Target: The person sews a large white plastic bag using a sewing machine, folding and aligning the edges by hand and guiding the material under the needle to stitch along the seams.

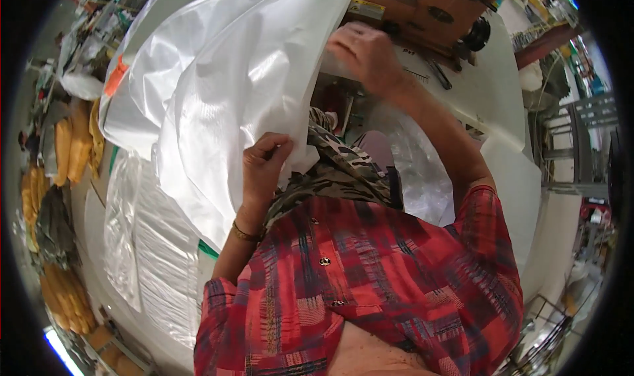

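Note:
A large sheet of shiny white woven fabric (218,65) hangs in loose folds from the far edge down to my lap. My left hand (266,164) pinches its near right edge between thumb and fingers, just above my knees. Farther up, my right hand (366,55) is at the same edge with fingers curled; they are slightly blurred, and the fingertips meet the cloth. Just beyond the right hand stands a brown sewing machine (432,12) with a black knob (475,34). Its needle area does not show from here.
A white table (492,78) carries the machine and a dark slim tool (438,75). Clear plastic sheeting (416,158) lies beside my legs, and more translucent sheeting (158,257) spreads at the left. Yellow-orange bundles (72,141) line the far left. A metal rack (574,145) stands at the right.

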A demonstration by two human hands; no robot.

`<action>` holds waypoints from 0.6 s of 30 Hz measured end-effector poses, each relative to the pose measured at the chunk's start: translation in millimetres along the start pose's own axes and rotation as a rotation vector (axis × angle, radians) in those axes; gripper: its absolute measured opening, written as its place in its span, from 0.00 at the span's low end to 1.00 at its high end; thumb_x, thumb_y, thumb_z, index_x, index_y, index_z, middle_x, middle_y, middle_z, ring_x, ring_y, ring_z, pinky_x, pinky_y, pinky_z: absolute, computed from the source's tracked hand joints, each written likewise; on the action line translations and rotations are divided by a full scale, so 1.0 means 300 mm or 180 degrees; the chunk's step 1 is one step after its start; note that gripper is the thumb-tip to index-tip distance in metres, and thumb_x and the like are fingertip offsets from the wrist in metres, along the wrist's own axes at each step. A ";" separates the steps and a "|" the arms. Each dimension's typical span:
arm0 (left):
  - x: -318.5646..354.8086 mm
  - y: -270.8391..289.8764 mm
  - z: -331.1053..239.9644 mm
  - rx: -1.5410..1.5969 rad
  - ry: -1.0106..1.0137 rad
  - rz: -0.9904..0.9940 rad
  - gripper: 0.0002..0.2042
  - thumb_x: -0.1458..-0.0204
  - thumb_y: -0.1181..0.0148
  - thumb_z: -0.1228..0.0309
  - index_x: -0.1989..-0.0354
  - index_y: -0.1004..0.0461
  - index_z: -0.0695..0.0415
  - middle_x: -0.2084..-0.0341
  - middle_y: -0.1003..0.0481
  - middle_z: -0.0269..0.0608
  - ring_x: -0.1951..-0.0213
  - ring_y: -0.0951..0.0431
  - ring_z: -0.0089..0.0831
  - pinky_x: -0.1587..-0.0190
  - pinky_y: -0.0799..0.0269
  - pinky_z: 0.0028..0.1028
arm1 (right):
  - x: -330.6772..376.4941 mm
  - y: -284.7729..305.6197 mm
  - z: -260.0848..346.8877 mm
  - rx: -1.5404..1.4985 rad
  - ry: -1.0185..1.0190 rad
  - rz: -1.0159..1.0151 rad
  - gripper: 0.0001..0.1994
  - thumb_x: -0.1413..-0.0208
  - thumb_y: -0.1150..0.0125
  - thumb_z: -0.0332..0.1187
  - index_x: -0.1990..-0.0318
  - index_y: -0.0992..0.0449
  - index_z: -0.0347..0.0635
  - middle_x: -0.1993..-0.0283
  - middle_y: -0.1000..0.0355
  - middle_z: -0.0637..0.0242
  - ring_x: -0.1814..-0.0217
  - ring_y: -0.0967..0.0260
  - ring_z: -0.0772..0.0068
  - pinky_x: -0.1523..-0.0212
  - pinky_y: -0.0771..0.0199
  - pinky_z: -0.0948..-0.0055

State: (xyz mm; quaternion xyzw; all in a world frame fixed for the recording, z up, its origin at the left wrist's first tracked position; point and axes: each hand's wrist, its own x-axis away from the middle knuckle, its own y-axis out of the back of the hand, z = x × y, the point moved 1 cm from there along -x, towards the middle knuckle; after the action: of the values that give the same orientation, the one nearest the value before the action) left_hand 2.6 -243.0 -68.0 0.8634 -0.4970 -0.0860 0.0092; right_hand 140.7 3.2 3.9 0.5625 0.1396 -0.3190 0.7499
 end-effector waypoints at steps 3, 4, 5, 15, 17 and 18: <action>0.011 -0.003 -0.086 0.0260 0.1369 -0.0039 0.08 0.44 0.42 0.80 0.58 0.21 0.65 0.69 0.27 0.29 0.76 0.34 0.11 0.75 0.37 0.16 | -0.007 0.021 -0.040 0.0500 0.0559 -0.0561 0.07 0.44 0.42 0.33 0.61 0.24 0.42 0.58 0.27 0.62 0.53 0.29 0.57 0.53 0.30 0.59; 0.012 -0.008 -0.104 0.0269 0.1363 -0.0080 0.08 0.44 0.42 0.80 0.58 0.21 0.65 0.69 0.27 0.29 0.76 0.34 0.11 0.75 0.37 0.16 | -0.014 0.021 -0.046 0.0658 0.0736 -0.0620 0.06 0.45 0.41 0.32 0.62 0.24 0.43 0.56 0.29 0.66 0.50 0.31 0.60 0.49 0.32 0.60; 0.013 -0.019 -0.125 0.0493 0.1228 -0.0152 0.10 0.44 0.43 0.81 0.54 0.22 0.63 0.68 0.28 0.29 0.77 0.34 0.12 0.77 0.37 0.16 | -0.023 0.016 -0.047 0.0642 0.0769 -0.0618 0.06 0.45 0.41 0.32 0.62 0.24 0.43 0.56 0.29 0.66 0.50 0.31 0.60 0.49 0.32 0.60; 0.046 -0.067 -0.083 -0.0311 -0.0175 -0.0498 0.21 0.50 0.35 0.82 0.46 0.23 0.56 0.72 0.34 0.26 0.78 0.39 0.14 0.76 0.42 0.17 | 0.021 -0.045 0.069 0.0313 0.1231 -0.0281 0.09 0.46 0.40 0.34 0.60 0.27 0.42 0.54 0.31 0.66 0.47 0.34 0.62 0.36 0.39 0.55; 0.023 -0.081 -0.092 -0.0467 -0.0283 -0.0640 0.20 0.52 0.33 0.81 0.48 0.22 0.57 0.73 0.34 0.27 0.78 0.40 0.15 0.76 0.44 0.18 | 0.044 -0.069 0.146 0.0264 0.1264 -0.0130 0.09 0.47 0.40 0.34 0.60 0.27 0.42 0.53 0.31 0.66 0.47 0.34 0.62 0.35 0.40 0.55; 0.009 -0.086 -0.098 -0.0624 -0.0404 -0.0753 0.19 0.54 0.31 0.80 0.50 0.21 0.59 0.75 0.35 0.29 0.78 0.41 0.16 0.76 0.46 0.19 | 0.056 -0.077 0.187 0.0201 0.1399 -0.0018 0.10 0.48 0.39 0.34 0.60 0.27 0.42 0.54 0.31 0.66 0.48 0.34 0.63 0.36 0.39 0.55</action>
State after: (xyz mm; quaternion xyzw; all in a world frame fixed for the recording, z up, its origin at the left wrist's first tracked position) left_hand 30.6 -234.4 -42.1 0.9037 -0.3807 -0.1890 0.0518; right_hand 130.3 -58.4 -4.8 0.6413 0.2913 -0.1950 0.6826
